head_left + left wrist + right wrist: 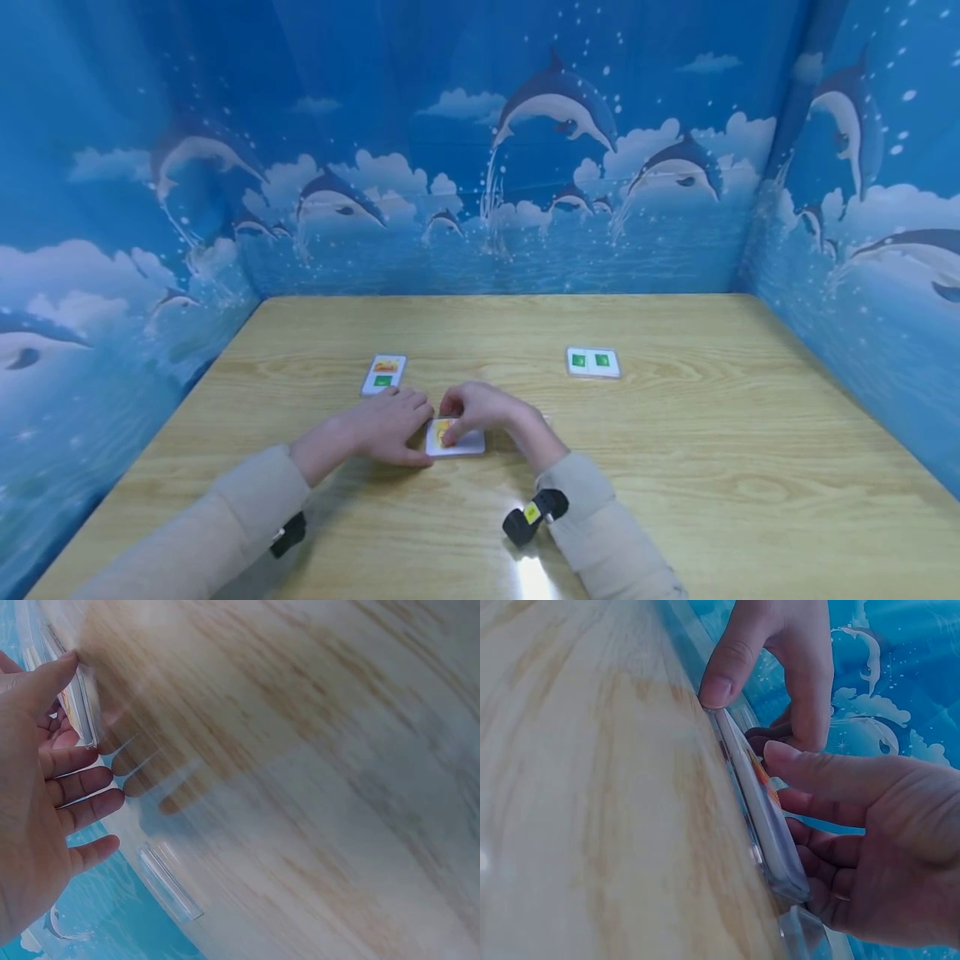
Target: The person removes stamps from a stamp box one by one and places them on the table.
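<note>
A small white tray (471, 444) in a clear case lies flat on the table in front of me. At its left end sits an orange picture tile (442, 431), seen edge-on with the tray in the right wrist view. My left hand (393, 425) holds that left end between thumb and forefinger, its other fingers spread loosely. Over the tray, my right hand (482, 407) pinches the orange tile between thumb and forefinger, the remaining fingers curled. The fingertips partly cover the tile, so I cannot tell whether it lies fully flat.
Beyond my left hand lies a second tray (384, 373) with an orange picture above a green square. Farther right on the wooden table (720, 433) is a third tray (592, 362) with two green squares. A blue dolphin-print curtain (420, 108) borders the table.
</note>
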Available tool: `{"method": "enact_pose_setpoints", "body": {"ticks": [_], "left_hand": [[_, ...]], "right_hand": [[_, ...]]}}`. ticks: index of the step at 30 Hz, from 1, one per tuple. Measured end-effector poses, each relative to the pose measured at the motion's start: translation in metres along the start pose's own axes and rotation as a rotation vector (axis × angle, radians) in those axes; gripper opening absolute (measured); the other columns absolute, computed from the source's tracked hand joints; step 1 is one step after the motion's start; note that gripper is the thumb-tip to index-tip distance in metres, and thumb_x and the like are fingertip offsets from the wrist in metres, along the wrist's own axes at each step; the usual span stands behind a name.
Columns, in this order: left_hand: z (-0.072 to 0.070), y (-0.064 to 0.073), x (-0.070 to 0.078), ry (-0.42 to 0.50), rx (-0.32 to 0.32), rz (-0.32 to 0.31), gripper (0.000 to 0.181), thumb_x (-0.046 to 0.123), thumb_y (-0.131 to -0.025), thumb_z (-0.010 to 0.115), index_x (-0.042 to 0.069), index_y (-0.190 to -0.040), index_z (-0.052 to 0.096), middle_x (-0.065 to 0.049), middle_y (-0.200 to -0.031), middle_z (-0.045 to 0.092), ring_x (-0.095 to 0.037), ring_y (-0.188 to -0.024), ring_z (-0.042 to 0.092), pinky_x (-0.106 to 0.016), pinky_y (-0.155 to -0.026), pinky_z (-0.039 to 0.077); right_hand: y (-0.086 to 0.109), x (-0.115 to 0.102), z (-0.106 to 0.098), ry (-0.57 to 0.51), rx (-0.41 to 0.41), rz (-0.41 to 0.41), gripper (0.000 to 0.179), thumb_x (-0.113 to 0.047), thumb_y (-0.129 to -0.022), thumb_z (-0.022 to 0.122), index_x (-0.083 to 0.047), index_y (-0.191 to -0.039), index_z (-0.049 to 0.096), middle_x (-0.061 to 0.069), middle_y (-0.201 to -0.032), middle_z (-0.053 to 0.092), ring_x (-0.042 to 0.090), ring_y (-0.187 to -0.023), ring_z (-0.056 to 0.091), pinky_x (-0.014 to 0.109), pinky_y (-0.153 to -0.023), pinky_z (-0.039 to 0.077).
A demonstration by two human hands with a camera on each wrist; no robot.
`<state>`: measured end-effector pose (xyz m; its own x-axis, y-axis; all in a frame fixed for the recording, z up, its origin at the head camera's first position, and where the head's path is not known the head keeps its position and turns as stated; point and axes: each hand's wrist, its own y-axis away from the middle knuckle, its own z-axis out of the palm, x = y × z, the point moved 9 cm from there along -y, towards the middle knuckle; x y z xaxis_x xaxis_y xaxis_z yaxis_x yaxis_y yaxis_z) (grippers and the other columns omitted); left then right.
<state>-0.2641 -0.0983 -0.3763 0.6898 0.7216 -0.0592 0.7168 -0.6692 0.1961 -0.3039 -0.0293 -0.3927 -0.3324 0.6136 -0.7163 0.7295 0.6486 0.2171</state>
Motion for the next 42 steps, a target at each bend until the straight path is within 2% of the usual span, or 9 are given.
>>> {"method": "enact_pose_setpoints", "body": {"ticks": [12,19,25,30,37,42], "left_hand": [[-0.0006,0.0011,0.0005,0.013,0.007,-0.001,0.064,0.062,-0.081,0.056,0.007,-0.115,0.056,-0.002,-0.102,0.053,-0.016,-0.094,0.049,-0.040,-0.088,0.041],[-0.0002,0.0010,0.0023,0.014,0.007,0.004,0.062,0.059,-0.081,0.058,0.007,-0.114,0.056,-0.003,-0.103,0.054,-0.017,-0.095,0.049,-0.040,-0.088,0.041],[0.0009,0.0006,0.0008,0.010,0.006,0.000,0.063,0.061,-0.081,0.057,0.008,-0.115,0.056,-0.002,-0.104,0.054,-0.016,-0.095,0.049,-0.039,-0.087,0.041],[-0.0001,-0.0006,-0.0007,0.009,0.015,-0.005,0.063,0.062,-0.080,0.056,0.009,-0.115,0.056,-0.002,-0.104,0.055,-0.016,-0.094,0.049,-0.038,-0.087,0.041],[0.0007,-0.0013,-0.0019,0.015,0.003,-0.012,0.063,0.061,-0.080,0.057,0.009,-0.116,0.056,-0.002,-0.105,0.055,-0.015,-0.094,0.049,-0.037,-0.087,0.041],[0.0004,-0.0003,-0.0011,0.016,0.008,-0.008,0.062,0.062,-0.081,0.056,0.009,-0.115,0.056,-0.001,-0.103,0.055,-0.015,-0.093,0.049,-0.037,-0.086,0.041]], "right_hand": [[0.0016,-0.0008,0.0008,0.042,0.015,0.038,0.032,-0.016,-0.068,0.081,-0.014,-0.095,0.063,-0.004,-0.086,0.058,0.013,-0.082,0.054,0.029,-0.077,0.044],[0.0000,-0.0003,0.0020,0.098,0.020,0.036,0.024,-0.015,-0.072,0.079,-0.015,-0.090,0.063,-0.005,-0.083,0.058,0.012,-0.079,0.053,0.027,-0.074,0.043],[-0.0006,0.0003,0.0002,0.101,0.034,0.034,0.020,-0.015,-0.073,0.077,-0.014,-0.089,0.064,-0.005,-0.082,0.058,0.012,-0.078,0.053,0.027,-0.074,0.043],[0.0004,-0.0003,-0.0016,0.104,0.026,0.038,0.023,-0.016,-0.072,0.078,-0.016,-0.090,0.064,-0.005,-0.084,0.059,0.012,-0.081,0.054,0.028,-0.076,0.043],[0.0025,-0.0031,0.0005,0.122,-0.002,0.034,0.036,-0.017,-0.068,0.081,-0.014,-0.098,0.063,-0.006,-0.089,0.058,0.010,-0.085,0.054,0.027,-0.079,0.044],[0.0020,-0.0023,0.0017,0.122,-0.001,0.038,0.034,-0.016,-0.069,0.080,-0.015,-0.099,0.062,-0.006,-0.090,0.057,0.010,-0.085,0.053,0.027,-0.079,0.044]]}}
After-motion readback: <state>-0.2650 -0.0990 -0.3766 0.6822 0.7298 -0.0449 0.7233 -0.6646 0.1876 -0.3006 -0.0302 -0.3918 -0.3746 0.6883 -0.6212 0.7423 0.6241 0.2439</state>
